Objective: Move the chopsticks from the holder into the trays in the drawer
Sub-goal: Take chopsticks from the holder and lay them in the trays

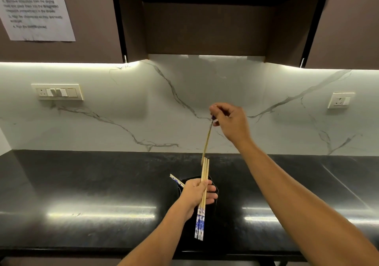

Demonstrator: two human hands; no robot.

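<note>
My left hand (pixel 198 193) grips a bundle of wooden chopsticks (pixel 202 210) with blue-and-white patterned ends pointing down toward me. Behind that hand stands the black chopstick holder (pixel 214 185), mostly hidden, with another chopstick (pixel 176 180) leaning out of it to the left. My right hand (pixel 229 122) is raised above the holder and pinches the patterned end of a single chopstick (pixel 207 142), which hangs down with its tip near the top of the bundle. No drawer or tray is in view.
A glossy black countertop (pixel 92 194) runs the full width, backed by a white marble splashback (pixel 143 105) with a switch plate (pixel 58 92) at left and a socket (pixel 340 100) at right. Dark wall cabinets (pixel 205 19) hang overhead, with a printed sheet (pixel 34 9) taped at upper left.
</note>
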